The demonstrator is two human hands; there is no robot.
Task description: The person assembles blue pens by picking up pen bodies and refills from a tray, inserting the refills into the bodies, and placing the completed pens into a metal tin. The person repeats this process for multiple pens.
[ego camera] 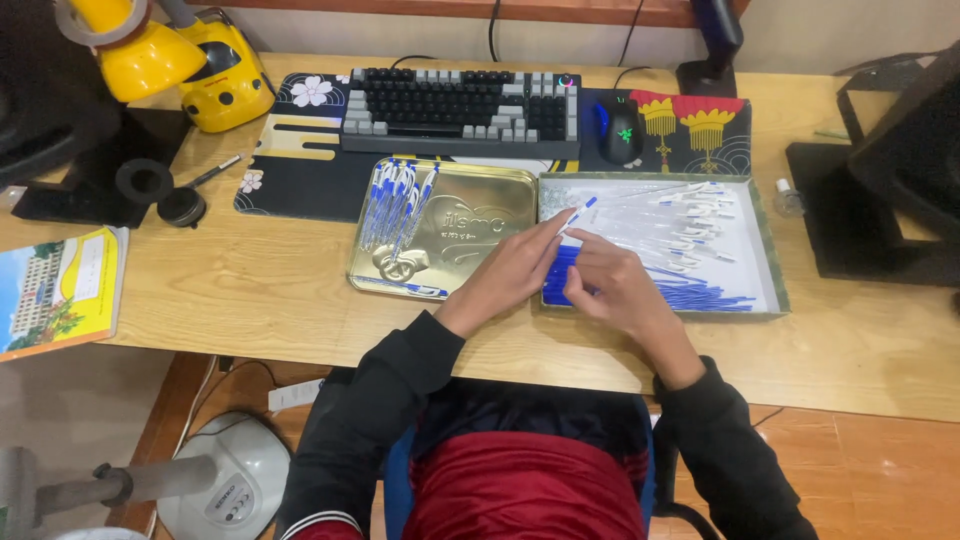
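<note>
The left hand (508, 272) pinches a clear plastic pen with a blue cap (577, 214) between its fingertips, holding it over the left rim of the shallow white cardboard box (765, 262). The right hand (612, 285) rests curled inside that box on a heap of blue pen refills (690, 296); whether it grips any cannot be told. Just left of the box lies a gold metal tin lid (470, 235) carrying finished blue-capped pens (393, 203).

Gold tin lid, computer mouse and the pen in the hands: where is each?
Gold tin lid (470, 225): head view, bare embossed middle.
Computer mouse (620, 130): head view, top of its black shell.
Pen (578, 213): head view, blue-tipped end above the fingers.
</note>
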